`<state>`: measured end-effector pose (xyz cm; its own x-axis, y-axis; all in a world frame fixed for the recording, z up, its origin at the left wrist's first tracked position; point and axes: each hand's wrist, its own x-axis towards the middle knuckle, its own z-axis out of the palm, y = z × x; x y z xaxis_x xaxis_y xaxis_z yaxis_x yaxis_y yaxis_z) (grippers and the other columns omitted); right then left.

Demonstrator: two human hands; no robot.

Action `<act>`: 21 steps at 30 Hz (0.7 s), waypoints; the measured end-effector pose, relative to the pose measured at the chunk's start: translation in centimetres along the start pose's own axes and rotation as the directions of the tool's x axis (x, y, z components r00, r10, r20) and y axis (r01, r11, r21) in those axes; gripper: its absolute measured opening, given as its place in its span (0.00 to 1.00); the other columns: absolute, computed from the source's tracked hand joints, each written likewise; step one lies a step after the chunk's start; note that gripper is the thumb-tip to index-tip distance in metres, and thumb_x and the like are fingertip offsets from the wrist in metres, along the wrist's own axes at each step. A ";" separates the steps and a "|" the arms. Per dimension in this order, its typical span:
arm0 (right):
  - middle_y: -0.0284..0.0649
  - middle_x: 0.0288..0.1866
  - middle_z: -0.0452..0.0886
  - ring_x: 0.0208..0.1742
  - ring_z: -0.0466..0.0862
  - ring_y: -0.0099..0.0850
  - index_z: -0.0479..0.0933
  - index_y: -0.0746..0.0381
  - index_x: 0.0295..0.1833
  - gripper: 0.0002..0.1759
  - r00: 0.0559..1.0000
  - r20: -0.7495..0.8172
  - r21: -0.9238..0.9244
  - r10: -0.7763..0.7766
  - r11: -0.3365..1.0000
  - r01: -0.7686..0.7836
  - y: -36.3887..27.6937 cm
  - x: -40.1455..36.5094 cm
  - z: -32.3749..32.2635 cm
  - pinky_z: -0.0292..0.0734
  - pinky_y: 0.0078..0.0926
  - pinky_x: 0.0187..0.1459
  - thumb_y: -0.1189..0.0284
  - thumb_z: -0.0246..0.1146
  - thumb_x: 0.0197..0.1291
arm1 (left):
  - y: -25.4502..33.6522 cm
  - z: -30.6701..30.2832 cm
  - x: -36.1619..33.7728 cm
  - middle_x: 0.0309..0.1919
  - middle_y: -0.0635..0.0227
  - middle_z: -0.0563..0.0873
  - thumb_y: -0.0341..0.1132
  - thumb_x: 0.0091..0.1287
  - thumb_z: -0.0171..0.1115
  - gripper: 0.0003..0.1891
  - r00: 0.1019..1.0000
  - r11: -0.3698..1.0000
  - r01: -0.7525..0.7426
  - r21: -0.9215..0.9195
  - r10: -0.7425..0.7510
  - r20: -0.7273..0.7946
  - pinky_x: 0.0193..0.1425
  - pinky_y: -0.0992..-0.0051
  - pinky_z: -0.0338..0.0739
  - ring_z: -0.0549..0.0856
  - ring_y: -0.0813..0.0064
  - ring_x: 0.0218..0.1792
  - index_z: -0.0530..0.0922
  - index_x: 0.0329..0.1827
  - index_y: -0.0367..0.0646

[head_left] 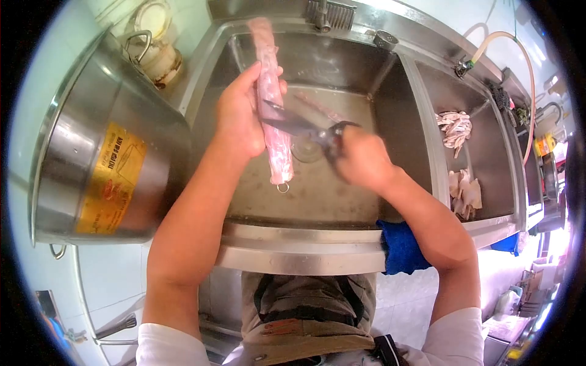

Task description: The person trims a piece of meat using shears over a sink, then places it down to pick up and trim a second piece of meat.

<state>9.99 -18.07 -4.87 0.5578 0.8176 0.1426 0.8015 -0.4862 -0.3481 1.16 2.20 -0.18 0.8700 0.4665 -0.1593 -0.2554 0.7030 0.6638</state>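
My left hand (238, 113) is wrapped round a long, pink, tube-like piece of meat (279, 149), held lengthwise over the steel sink (390, 165). A small metal ring (282, 188) shows at the meat's near end. In my right hand (366, 160) is a pair of scissors (293, 125) with dark handles. Its blades are spread and lie across the meat just below my left fingers. Beyond the scissors, a thin pinkish strip (317, 107) lies in the basin, partly hidden by the blades and hand.
A tall steel pot (67, 158) stands close on the left. Pale strips (455, 129) and flat pale pieces (465, 194) lie in the right-hand basin. A blue cloth (401, 249) hangs over the sink's front edge. Behind the right basin, a hose (530, 79) arches from a tap.
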 end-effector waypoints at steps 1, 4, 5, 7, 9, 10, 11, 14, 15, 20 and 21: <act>0.54 0.37 0.79 0.38 0.80 0.52 0.72 0.69 0.38 0.15 1.000 -0.007 -0.005 0.004 1.000 -0.004 0.2 0.0 0.1 0.76 0.45 0.42 0.71 0.64 0.47 | 0.1 -0.2 -0.1 0.30 0.65 0.80 0.43 0.68 0.55 0.16 0.999 1.000 0.006 0.017 -0.007 0.037 0.33 0.75 0.74 0.79 0.74 0.29 0.77 0.44 0.38; 0.56 0.37 0.78 0.39 0.80 0.53 0.71 0.70 0.38 0.17 1.000 -0.030 -0.030 0.002 1.000 -0.003 0.3 0.0 0.2 0.76 0.45 0.43 0.70 0.64 0.47 | 0.0 -0.5 -0.1 0.31 0.66 0.80 0.45 0.68 0.57 0.16 0.997 0.995 -0.003 0.098 -0.004 0.073 0.31 0.78 0.73 0.78 0.76 0.29 0.76 0.46 0.39; 0.56 0.37 0.78 0.39 0.80 0.54 0.71 0.71 0.38 0.17 0.999 -0.040 -0.040 -0.001 0.999 -0.001 0.3 -0.1 0.3 0.76 0.44 0.43 0.69 0.64 0.47 | 0.0 -0.5 -0.1 0.31 0.66 0.80 0.45 0.67 0.58 0.17 0.997 0.991 -0.010 0.133 0.001 0.073 0.31 0.79 0.73 0.78 0.77 0.29 0.76 0.46 0.39; 0.56 0.36 0.79 0.37 0.80 0.54 0.70 0.71 0.38 0.17 0.997 -0.053 -0.037 -0.048 0.998 0.046 0.5 -0.2 0.7 0.77 0.44 0.42 0.69 0.64 0.48 | -0.1 -0.7 0.0 0.29 0.67 0.79 0.45 0.67 0.59 0.16 0.995 0.996 -0.004 0.090 -0.005 0.099 0.28 0.80 0.72 0.77 0.78 0.27 0.76 0.46 0.40; 0.56 0.34 0.79 0.35 0.81 0.53 0.70 0.71 0.37 0.17 0.998 -0.032 -0.070 -0.058 0.996 0.056 0.3 -0.4 0.9 0.78 0.44 0.40 0.69 0.64 0.48 | -0.3 -0.5 -0.2 0.27 0.68 0.78 0.45 0.67 0.59 0.15 0.995 0.997 -0.032 0.069 0.025 0.101 0.26 0.80 0.71 0.76 0.79 0.25 0.76 0.45 0.41; 0.56 0.33 0.79 0.34 0.81 0.53 0.71 0.71 0.36 0.16 0.999 -0.007 -0.104 -0.043 0.994 0.042 0.0 -0.4 0.8 0.78 0.44 0.39 0.69 0.64 0.49 | -0.4 -0.1 -0.3 0.27 0.69 0.78 0.45 0.67 0.59 0.15 0.994 0.995 -0.064 0.071 0.057 0.093 0.25 0.79 0.70 0.76 0.79 0.24 0.76 0.44 0.42; 0.56 0.32 0.79 0.33 0.81 0.53 0.71 0.71 0.35 0.16 1.000 0.017 -0.139 -0.025 0.990 0.027 -0.1 -0.5 0.7 0.78 0.43 0.38 0.69 0.64 0.49 | -0.4 0.2 -0.4 0.26 0.70 0.77 0.46 0.67 0.59 0.15 0.993 0.993 -0.094 0.073 0.087 0.085 0.24 0.79 0.69 0.75 0.79 0.23 0.76 0.44 0.42; 0.55 0.31 0.80 0.32 0.81 0.52 0.72 0.69 0.33 0.12 0.999 0.019 -0.179 -0.034 0.983 0.037 0.3 -0.1 1.0 0.79 0.42 0.36 0.70 0.62 0.52 | 0.0 -0.1 -1.2 0.24 0.71 0.76 0.46 0.67 0.58 0.15 0.996 0.997 0.019 0.071 -0.025 0.085 0.21 0.78 0.68 0.74 0.79 0.20 0.75 0.42 0.43; 0.55 0.32 0.80 0.32 0.81 0.52 0.73 0.69 0.33 0.11 0.999 -0.001 -0.137 -0.047 0.989 0.046 0.6 -0.2 1.2 0.79 0.43 0.36 0.70 0.62 0.53 | 0.0 0.0 -1.3 0.24 0.72 0.76 0.47 0.68 0.57 0.15 0.997 0.997 0.012 0.083 -0.018 0.081 0.21 0.78 0.68 0.74 0.79 0.20 0.75 0.42 0.43; 0.55 0.35 0.80 0.35 0.81 0.54 0.73 0.67 0.35 0.11 0.998 -0.044 0.262 0.035 0.965 -0.023 0.3 -0.1 0.8 0.77 0.45 0.38 0.69 0.62 0.55 | -0.3 0.6 -1.6 0.25 0.73 0.77 0.47 0.69 0.55 0.15 0.994 0.996 0.054 0.077 -0.061 0.092 0.21 0.77 0.68 0.74 0.79 0.20 0.76 0.44 0.44; 0.55 0.35 0.80 0.36 0.80 0.54 0.72 0.67 0.36 0.11 0.998 -0.027 0.251 0.056 0.967 -0.048 0.2 0.0 1.0 0.77 0.45 0.39 0.70 0.61 0.55 | -0.3 0.5 -1.7 0.25 0.73 0.78 0.48 0.69 0.54 0.16 0.994 0.994 0.041 0.101 -0.050 0.093 0.22 0.77 0.69 0.75 0.79 0.21 0.76 0.45 0.44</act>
<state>9.90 -17.86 -5.88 0.6076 0.7803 0.1480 0.6945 -0.4317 -0.5756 -0.04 0.95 0.23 0.9171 0.3788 -0.1243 -0.1758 0.6639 0.7268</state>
